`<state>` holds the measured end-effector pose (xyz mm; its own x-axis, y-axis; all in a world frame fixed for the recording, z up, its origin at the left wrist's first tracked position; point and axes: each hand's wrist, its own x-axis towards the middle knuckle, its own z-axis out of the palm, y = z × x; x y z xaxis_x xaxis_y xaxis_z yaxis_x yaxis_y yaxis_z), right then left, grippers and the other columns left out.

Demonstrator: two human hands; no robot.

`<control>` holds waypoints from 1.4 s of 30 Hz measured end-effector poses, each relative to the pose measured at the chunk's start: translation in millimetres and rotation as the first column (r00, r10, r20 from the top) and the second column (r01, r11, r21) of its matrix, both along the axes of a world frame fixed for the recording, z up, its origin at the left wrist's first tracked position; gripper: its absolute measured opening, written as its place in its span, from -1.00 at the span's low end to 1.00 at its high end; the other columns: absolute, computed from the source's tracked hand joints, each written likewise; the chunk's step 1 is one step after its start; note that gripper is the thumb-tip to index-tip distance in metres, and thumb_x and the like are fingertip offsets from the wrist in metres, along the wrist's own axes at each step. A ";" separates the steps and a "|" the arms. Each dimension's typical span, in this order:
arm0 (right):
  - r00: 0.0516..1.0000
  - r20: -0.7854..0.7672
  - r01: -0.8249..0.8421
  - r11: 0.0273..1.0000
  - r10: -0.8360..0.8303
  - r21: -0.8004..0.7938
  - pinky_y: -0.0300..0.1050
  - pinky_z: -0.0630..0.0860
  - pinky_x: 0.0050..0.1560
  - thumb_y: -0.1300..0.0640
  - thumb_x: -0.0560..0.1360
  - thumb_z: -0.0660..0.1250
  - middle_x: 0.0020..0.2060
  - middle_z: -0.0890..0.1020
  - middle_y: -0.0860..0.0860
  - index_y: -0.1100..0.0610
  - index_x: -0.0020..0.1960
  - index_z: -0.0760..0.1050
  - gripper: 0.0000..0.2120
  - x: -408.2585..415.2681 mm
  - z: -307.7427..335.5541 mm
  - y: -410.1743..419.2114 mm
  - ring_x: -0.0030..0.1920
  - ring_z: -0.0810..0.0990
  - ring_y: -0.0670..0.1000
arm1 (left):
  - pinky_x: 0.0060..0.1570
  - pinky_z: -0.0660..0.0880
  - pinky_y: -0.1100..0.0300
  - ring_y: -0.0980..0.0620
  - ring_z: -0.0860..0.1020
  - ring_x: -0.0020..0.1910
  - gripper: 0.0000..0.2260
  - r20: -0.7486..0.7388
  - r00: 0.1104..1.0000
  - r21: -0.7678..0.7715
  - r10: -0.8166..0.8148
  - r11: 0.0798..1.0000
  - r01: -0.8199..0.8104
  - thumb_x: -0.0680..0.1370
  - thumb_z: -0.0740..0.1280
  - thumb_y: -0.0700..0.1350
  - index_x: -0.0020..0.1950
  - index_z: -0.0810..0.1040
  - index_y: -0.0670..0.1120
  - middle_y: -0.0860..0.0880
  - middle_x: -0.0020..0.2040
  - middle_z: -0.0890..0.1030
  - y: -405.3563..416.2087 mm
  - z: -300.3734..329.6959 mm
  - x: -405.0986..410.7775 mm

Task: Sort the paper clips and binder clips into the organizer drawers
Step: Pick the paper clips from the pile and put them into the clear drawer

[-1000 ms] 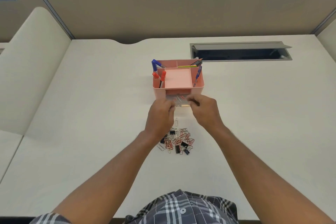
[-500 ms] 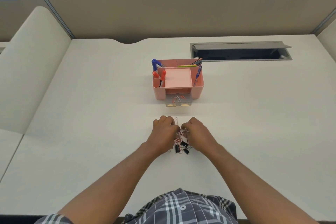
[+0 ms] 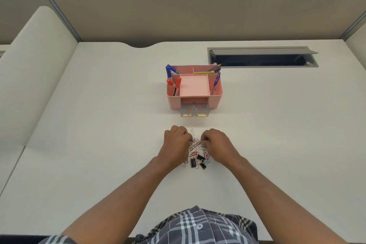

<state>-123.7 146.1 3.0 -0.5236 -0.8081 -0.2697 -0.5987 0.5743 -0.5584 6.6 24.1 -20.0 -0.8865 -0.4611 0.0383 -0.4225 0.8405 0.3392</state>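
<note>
Both hands sit at the far edge of the tangled heap of red and silver wire paper clips [image 3: 195,149] on the white table [image 3: 99,125]. The left hand [image 3: 176,141] and the right hand [image 3: 214,142] have their fingers curled inward toward the heap, apparently pinching clips, though the fingertips are hidden, so I cannot tell what each holds. The step looks best done by teasing out only paper clips and shaking them free of the 3 or so black metal binder clips [image 3: 198,161] at the heap's near side. Beyond the heap, the pink plastic desk organizer [image 3: 215,97] has its clear drawer [image 3: 195,110] pulled open, with a few paper clips inside. Pens and markers [image 3: 174,83] stand in its outer compartments; the middle tray looks bare.
</note>
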 end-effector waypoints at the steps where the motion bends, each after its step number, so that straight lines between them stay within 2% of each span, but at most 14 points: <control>1: 0.999 0.027 0.022 0.999 -0.021 -0.025 -0.06 0.48 -0.07 0.24 0.51 0.30 -0.16 0.58 -0.02 0.13 -0.12 0.56 -0.91 -1.3 3.6 -0.7 -0.11 0.52 0.02 | -0.14 0.28 0.05 -0.09 0.44 -0.02 -0.95 -0.016 1.000 0.010 0.010 1.000 -0.010 0.50 0.37 -0.15 -0.10 0.63 -0.05 0.02 -0.08 0.55 -0.9 2.0 0.0; 7: 0.981 0.123 0.177 0.947 -0.148 -0.267 -0.26 0.45 -0.13 0.16 0.51 0.39 -0.22 0.63 -0.08 0.06 -0.12 0.60 -0.95 -13.2 38.5 -14.2 -0.17 0.56 -0.10 | -0.17 0.36 0.01 -0.07 0.45 -0.17 -0.87 -0.143 0.988 0.027 0.066 0.998 -0.063 0.55 0.30 -0.08 -0.14 0.62 -0.05 0.01 -0.20 0.60 -15.0 35.8 -12.5; 11: 0.974 0.103 0.226 0.880 -0.202 -0.419 -0.22 0.51 -0.12 0.21 0.50 0.39 -0.22 0.65 -0.05 0.11 -0.10 0.63 -0.95 -25.6 54.8 -30.8 -0.17 0.59 -0.05 | -0.25 0.37 0.05 -0.06 0.45 -0.24 -0.83 -0.218 0.971 -0.002 0.095 0.995 -0.098 0.54 0.29 -0.07 -0.20 0.60 -0.07 -0.01 -0.27 0.57 -31.4 57.1 -30.4; 16: 0.982 -0.033 0.156 0.901 -0.184 -0.405 -0.03 0.56 -0.03 0.29 0.51 0.31 -0.15 0.67 0.02 0.16 -0.05 0.65 -0.85 -36.2 59.0 -50.8 -0.12 0.58 0.02 | -0.29 0.45 0.06 -0.04 0.47 -0.27 -0.79 -0.185 0.978 -0.063 0.095 0.992 -0.108 0.53 0.27 -0.10 -0.23 0.63 -0.09 -0.01 -0.31 0.57 -48.1 69.1 -51.5; 22: 0.983 -0.086 0.120 0.921 -0.163 -0.370 0.02 0.58 -0.04 0.31 0.53 0.28 -0.11 0.69 0.09 0.19 -0.02 0.66 -0.81 -35.7 55.7 -58.9 -0.10 0.59 0.07 | -0.24 0.50 0.02 -0.08 0.50 -0.29 -0.82 -0.124 0.988 -0.110 0.087 0.989 -0.101 0.53 0.33 -0.08 -0.18 0.69 -0.08 -0.03 -0.28 0.64 -51.8 68.7 -61.9; 27: 0.987 -0.066 0.104 0.905 -0.144 -0.412 0.00 0.58 -0.04 0.29 0.54 0.27 -0.11 0.69 0.06 0.17 0.01 0.65 -0.81 -33.4 60.5 -54.0 -0.09 0.59 0.05 | -0.25 0.50 0.01 -0.05 0.51 -0.23 -0.80 -0.185 0.981 -0.059 0.061 0.996 -0.073 0.56 0.28 -0.11 -0.14 0.69 -0.08 -0.02 -0.23 0.65 -51.4 61.9 -59.4; 31: 0.987 -0.048 0.118 0.887 -0.156 -0.447 -0.02 0.56 -0.11 0.29 0.53 0.28 -0.16 0.66 0.03 0.17 -0.01 0.63 -0.84 -28.0 58.3 -37.1 -0.15 0.57 0.03 | -0.23 0.44 0.04 0.00 0.46 -0.18 -0.90 -0.291 0.954 0.005 0.079 0.997 -0.081 0.54 0.33 -0.15 -0.13 0.63 -0.09 -0.01 -0.20 0.58 -42.3 54.4 -43.2; 34: 0.995 -0.012 0.092 0.936 -0.102 -0.339 -0.05 0.55 0.00 0.26 0.53 0.30 -0.10 0.68 0.02 0.15 0.02 0.64 -0.84 -20.8 45.7 -23.6 -0.09 0.60 0.02 | -0.20 0.41 -0.02 -0.03 0.45 -0.18 -0.95 -0.247 0.968 -0.002 0.054 0.998 -0.056 0.52 0.35 -0.16 -0.14 0.59 -0.07 0.00 -0.20 0.58 -30.6 44.1 -25.8; 37: 1.000 -0.024 -0.016 0.998 0.014 -0.068 -0.07 0.51 0.14 0.19 0.55 0.30 0.06 0.66 0.04 0.11 0.16 0.62 -0.78 -13.7 24.6 -16.0 0.07 0.59 0.04 | -0.12 0.40 -0.02 -0.09 0.49 -0.08 -0.91 -0.134 0.991 0.026 0.018 1.000 -0.014 0.46 0.39 -0.18 -0.05 0.63 -0.06 -0.01 -0.11 0.61 -18.3 28.7 -10.4; 39: 0.998 -0.035 -0.054 0.996 0.056 0.066 -0.05 0.50 0.14 0.17 0.56 0.29 0.10 0.61 0.05 0.09 0.23 0.58 -0.74 -7.8 12.4 -11.9 0.10 0.57 0.07 | -0.05 0.37 -0.01 -0.10 0.48 0.01 -0.83 -0.043 0.999 0.049 -0.022 0.999 0.024 0.44 0.40 -0.13 0.02 0.64 -0.05 -0.01 -0.04 0.58 -10.8 19.3 -3.0; 42: 0.993 -0.077 -0.079 0.983 0.093 0.167 -0.01 0.51 0.10 0.19 0.54 0.29 0.12 0.53 0.09 0.09 0.26 0.53 -0.71 0.5 0.0 -6.6 0.11 0.56 0.13 | -0.02 0.29 0.04 -0.06 0.41 0.09 -0.78 0.071 0.995 0.044 -0.063 0.997 0.060 0.45 0.39 0.00 0.08 0.62 0.01 0.02 0.01 0.51 -2.9 8.7 3.6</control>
